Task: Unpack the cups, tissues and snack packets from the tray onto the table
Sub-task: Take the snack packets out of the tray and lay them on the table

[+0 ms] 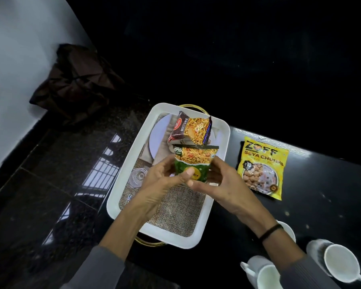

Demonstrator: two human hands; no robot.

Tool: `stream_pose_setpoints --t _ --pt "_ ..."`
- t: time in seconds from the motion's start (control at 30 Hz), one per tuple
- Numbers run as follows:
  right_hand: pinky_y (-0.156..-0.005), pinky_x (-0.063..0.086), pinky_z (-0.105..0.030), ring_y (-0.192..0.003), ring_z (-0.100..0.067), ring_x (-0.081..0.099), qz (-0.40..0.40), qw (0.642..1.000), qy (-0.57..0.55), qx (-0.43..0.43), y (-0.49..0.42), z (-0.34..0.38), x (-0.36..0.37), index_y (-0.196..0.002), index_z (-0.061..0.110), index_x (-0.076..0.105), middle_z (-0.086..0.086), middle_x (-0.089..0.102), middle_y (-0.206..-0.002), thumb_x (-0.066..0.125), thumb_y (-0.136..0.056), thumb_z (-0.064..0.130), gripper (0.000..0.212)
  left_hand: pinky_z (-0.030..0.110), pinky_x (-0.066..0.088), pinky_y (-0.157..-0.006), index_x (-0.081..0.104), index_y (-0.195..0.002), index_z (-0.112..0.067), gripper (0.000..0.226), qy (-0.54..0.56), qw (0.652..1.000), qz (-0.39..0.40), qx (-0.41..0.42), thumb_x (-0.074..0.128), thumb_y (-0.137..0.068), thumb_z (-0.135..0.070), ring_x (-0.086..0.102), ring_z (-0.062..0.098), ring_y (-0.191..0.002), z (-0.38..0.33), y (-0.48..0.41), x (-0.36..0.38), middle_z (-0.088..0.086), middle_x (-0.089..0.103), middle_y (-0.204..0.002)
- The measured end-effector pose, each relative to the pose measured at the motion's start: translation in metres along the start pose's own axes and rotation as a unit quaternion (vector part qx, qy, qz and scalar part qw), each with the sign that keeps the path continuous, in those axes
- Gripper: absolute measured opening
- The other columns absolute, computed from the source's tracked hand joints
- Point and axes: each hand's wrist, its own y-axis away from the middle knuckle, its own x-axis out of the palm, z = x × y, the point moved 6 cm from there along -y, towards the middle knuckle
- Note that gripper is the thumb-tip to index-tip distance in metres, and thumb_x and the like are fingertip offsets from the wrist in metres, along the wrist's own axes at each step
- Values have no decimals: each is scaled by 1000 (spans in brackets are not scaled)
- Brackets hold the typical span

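Table (321, 205) flanks tray (113, 203); left hand (161, 180), right hand (223, 184) grip green packet (193, 163).

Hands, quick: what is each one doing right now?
Left hand: holds the green snack packet, thumb on its front.
Right hand: holds the same packet from the other side.

Green packet (191, 166) held over tray (112, 198), Mixture packet (191, 128) behind; yellow packet (263, 166) and cups (340, 263) on table (321, 197)
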Motion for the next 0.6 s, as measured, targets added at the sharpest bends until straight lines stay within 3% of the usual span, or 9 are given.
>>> stream_pose_setpoints --t 0.07,0.13,0.2,0.27,0.33,0.4,0.47,0.53,0.6 --pt "-82 57 -13 -100 1 72 2 1000 -26 -4 5 1 -6 -115 38 65 18 76 -111 89 -70 45 51 37 56 -97 78 -108 -34 45 -4 999 28 -26 89 -64 -37 70 18 -115 0 -3 9 1 77 -116" --pt "-78 58 -15 -95 -4 75 0 997 -77 19 10 -1 -12 -112 32 70 13 79 -106 88 -72 47 46 48 52 -104 78 -110 -20 49 -1 998 19 -58 89 -68 -43 70 31 -115 1 -3 18 10 78 -114" --pt "-79 60 -24 -91 -13 78 -9 988 -137 75 13 -8 -20 -106 20 76 1 81 -100 83 -73 53 48 38 62 -87 82 -98 -15 49 -14 996 -7 -85 88 -67 -52 77 27 -97 2 -4 30 13 80 -102" --pt "-67 60 -27 -81 -16 78 -31 969 -194 152 17 -19 -28 -95 9 80 -8 81 -93 81 -75 52 47 29 63 -70 82 -92 -12 47 -14 993 -26 -113 85 -70 -53 79 22 -84 7 -5 47 12 81 -93" --pt "-57 58 -23 -75 -16 78 -50 953 -227 196 23 -26 -37 -88 6 80 -9 81 -89 83 -73 45 43 33 64 -74 79 -94 -11 43 -21 991 -37 -124 80 -78 -51 79 22 -84 13 -6 62 11 81 -91" --pt "-69 59 -29 -85 -19 78 -79 955 -216 187 29 -27 -55 -102 9 77 -7 81 -93 86 -62 49 58 35 64 -79 79 -95 -14 40 -32 992 -38 -115 76 -83 -53 79 21 -84 14 -7 77 6 82 -91" --pt "-95 55 -43 -101 -25 74 -164 950 -218 150 34 -29 -87 -116 11 72 -5 80 -103 88 -58 53 73 31 63 -69 79 -100 -15 40 -38 995 -22 -91 72 -86 -52 77 18 -77 10 -9 90 0 80 -90" --pt "-106 48 -54 -104 -30 73 -219 942 -229 113 42 -28 -117 -113 12 73 -6 80 -103 85 -67 49 60 26 60 -62 77 -104 -15 40 -62 995 -14 -75 70 -89 -50 75 14 -72 8 -12 101 -1 80 -89" --pt "-107 46 -55 -105 -29 73 -216 953 -185 104 50 -30 -134 -106 17 76 -3 81 -101 82 -75 45 42 26 61 -65 76 -104 -17 35 -97 992 -12 -78 70 -91 -49 74 11 -72 9 -15 114 -4 81 -90"
